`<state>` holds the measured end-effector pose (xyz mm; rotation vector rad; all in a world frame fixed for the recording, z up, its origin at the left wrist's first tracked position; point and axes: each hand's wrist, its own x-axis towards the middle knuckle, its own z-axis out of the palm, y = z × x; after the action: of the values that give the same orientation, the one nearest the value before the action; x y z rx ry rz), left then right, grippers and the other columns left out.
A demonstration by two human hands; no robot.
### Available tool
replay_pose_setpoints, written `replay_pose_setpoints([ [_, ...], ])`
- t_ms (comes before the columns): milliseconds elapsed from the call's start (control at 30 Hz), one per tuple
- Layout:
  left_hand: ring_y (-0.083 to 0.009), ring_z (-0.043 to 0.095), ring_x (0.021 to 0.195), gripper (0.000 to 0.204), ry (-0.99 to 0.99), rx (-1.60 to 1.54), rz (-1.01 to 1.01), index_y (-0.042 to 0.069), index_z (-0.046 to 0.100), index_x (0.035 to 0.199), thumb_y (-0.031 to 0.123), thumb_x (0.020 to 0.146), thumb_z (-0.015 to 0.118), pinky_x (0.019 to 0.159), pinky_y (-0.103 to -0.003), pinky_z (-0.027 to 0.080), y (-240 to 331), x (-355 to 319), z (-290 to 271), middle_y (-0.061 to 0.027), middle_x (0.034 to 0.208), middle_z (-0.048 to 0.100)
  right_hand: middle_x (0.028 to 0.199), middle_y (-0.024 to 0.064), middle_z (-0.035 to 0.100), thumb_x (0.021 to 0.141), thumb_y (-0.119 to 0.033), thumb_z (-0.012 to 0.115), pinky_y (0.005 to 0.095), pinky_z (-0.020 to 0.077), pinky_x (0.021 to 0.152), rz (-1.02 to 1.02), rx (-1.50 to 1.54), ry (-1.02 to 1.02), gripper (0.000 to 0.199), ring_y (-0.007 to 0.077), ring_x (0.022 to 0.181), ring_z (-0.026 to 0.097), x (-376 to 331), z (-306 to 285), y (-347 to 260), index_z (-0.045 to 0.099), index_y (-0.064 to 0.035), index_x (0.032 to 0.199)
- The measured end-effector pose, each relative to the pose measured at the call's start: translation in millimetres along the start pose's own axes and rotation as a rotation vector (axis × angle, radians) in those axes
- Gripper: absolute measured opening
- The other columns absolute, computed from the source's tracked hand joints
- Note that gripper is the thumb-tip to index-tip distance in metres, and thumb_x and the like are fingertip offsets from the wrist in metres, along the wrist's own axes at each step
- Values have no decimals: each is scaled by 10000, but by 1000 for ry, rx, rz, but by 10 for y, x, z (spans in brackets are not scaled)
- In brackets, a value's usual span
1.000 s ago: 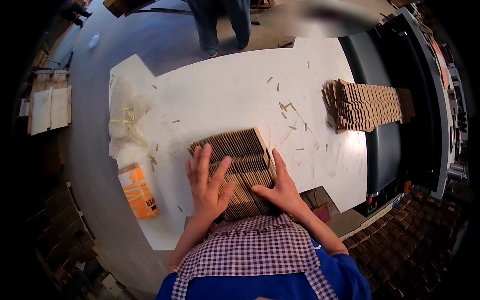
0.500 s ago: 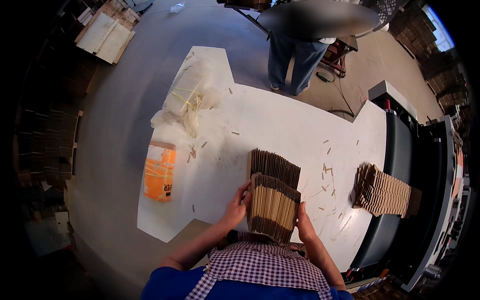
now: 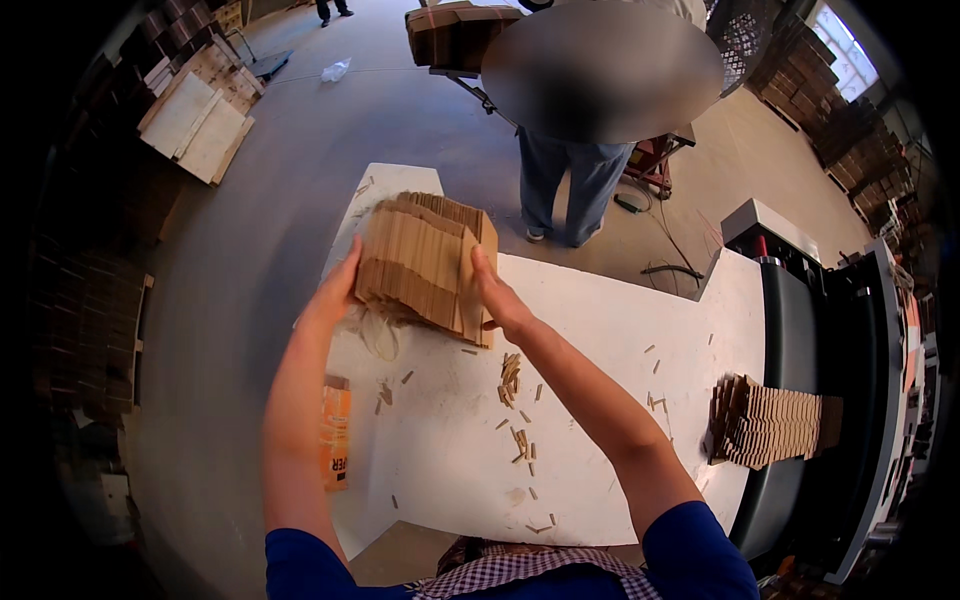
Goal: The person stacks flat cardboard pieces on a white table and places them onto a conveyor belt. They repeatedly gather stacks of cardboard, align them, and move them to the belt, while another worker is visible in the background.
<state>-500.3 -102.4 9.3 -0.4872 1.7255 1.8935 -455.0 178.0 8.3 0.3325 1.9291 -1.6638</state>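
A thick bundle of brown cardboard sheets [image 3: 420, 265] is pressed between my two hands above the far left of the white table [image 3: 600, 390]. My left hand [image 3: 338, 285] grips its left side, and my right hand [image 3: 497, 298] lies against its right side with the fingers partly hidden. Beneath and behind the bundle, a crumpled clear plastic bag [image 3: 380, 335] shows only in part. Several small cardboard scraps [image 3: 512, 378] lie on the tabletop to the near side of the bundle.
An orange and white package [image 3: 336, 440] sits by my left forearm. At the right, a fanned stack of cardboard [image 3: 770, 420] rests on the black roller machine [image 3: 815, 330]. Across the table stands a person in jeans [image 3: 572, 185]. Wooden pallets [image 3: 195, 125] are at the far left.
Both hands have carried the cardboard bundle from close to my body to the far left of the table. More small scraps now show where the bundle was.
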Motion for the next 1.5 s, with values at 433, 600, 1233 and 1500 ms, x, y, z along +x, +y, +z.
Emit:
replay_pose_setpoints([
  [433, -319, 476, 1303, 407, 447, 933, 1201, -38, 521, 1317, 253, 1055, 412, 1087, -403, 369, 119, -910, 859, -175, 1405, 501, 1506, 256, 337, 984, -500, 476, 442, 362, 1105, -447, -331, 265, 683, 422, 1336, 416, -228, 212, 739, 370, -9, 1447],
  [600, -197, 533, 979, 280, 92, 334, 1028, -18, 575, 1119, 179, 1052, 389, 915, -346, 435, -1273, -1470, 2324, -96, 1072, 573, 1426, 213, 477, 994, -428, 532, 396, 432, 1050, -456, -57, 374, 573, 333, 1265, 525, -1379, -378, 1708, 482, -14, 1387],
  [1233, -375, 471, 1255, 912, -293, 6, -410, -101, 310, 1438, 476, 867, 726, 1096, -501, 320, -3351, -1093, 6785, -286, 1388, 439, 1093, 134, 715, 945, -307, 654, 324, 525, 869, 68, 35, 1489, 388, 206, 1001, 682, -5751, -4939, 4814, 648, -22, 1208],
  [1500, -210, 553, 888, 504, -237, 87, -413, 38, 546, 1098, 446, 872, 737, 824, -399, 489, -3340, -1057, 6988, -55, 945, 552, 1188, 79, 644, 843, -353, 704, 419, 479, 840, 116, -913, 1572, 419, 264, 1084, 595, -5581, -6905, 5054, 639, -75, 1150],
])
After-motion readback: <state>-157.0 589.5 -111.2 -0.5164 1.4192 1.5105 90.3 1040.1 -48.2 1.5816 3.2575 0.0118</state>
